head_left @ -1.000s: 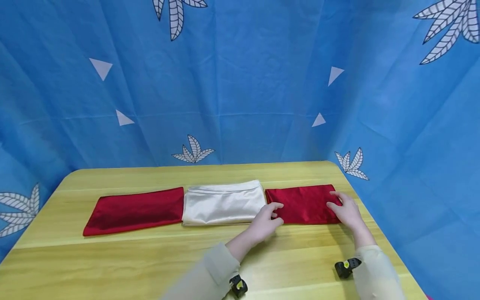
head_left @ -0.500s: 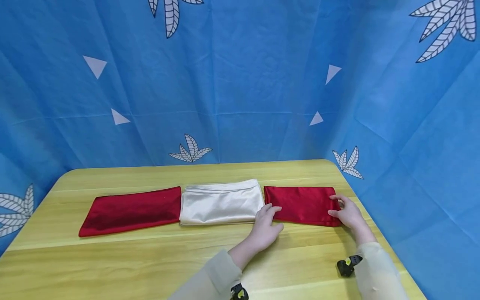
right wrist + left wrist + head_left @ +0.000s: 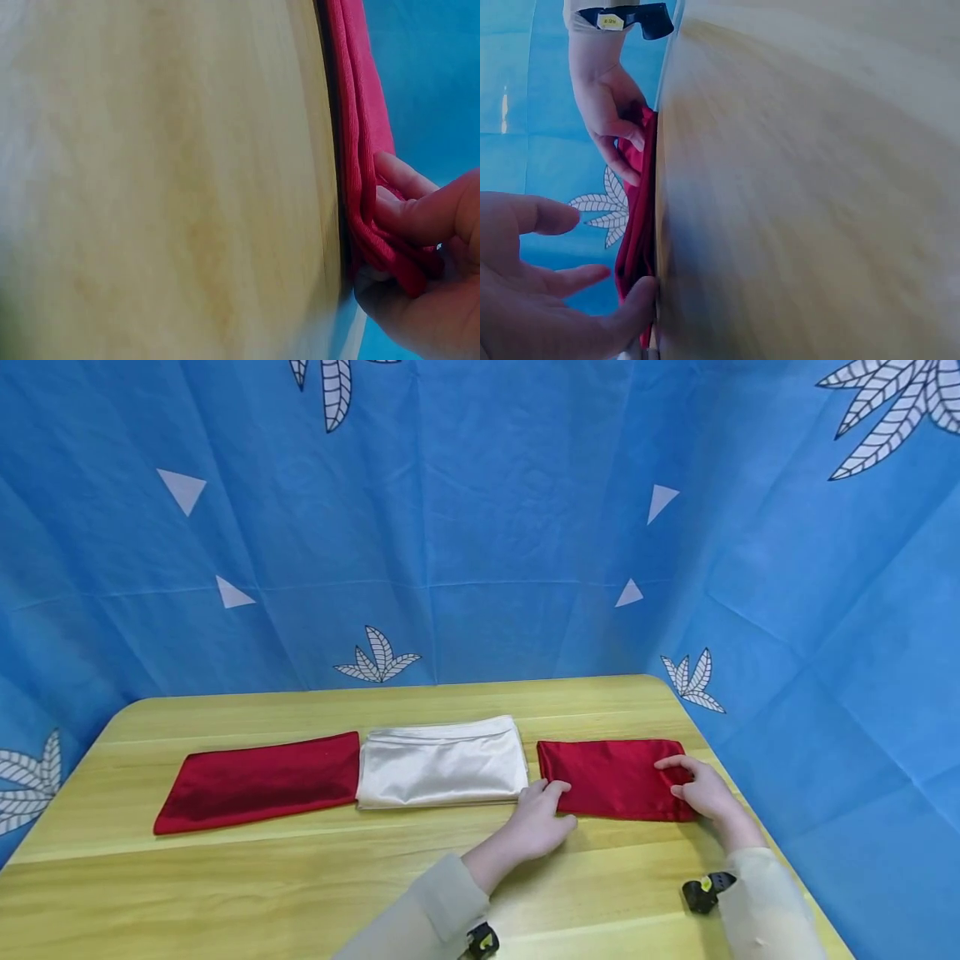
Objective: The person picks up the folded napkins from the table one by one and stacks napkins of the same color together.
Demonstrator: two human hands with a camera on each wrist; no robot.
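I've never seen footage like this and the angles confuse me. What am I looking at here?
No machine: just a person's left hand and right hand. The wide picture comes from a head camera; the tilted ones from wrist cameras, left where both hands show, right where one does. On the table, left to right, lie a red cloth, a white cloth and a second red cloth. The right hand pinches the second red cloth's right end; the left hand is at its near left corner.

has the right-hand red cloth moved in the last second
Yes: in the head view, the right-hand red cloth has shifted right and nearer, opening a gap beside the white cloth.
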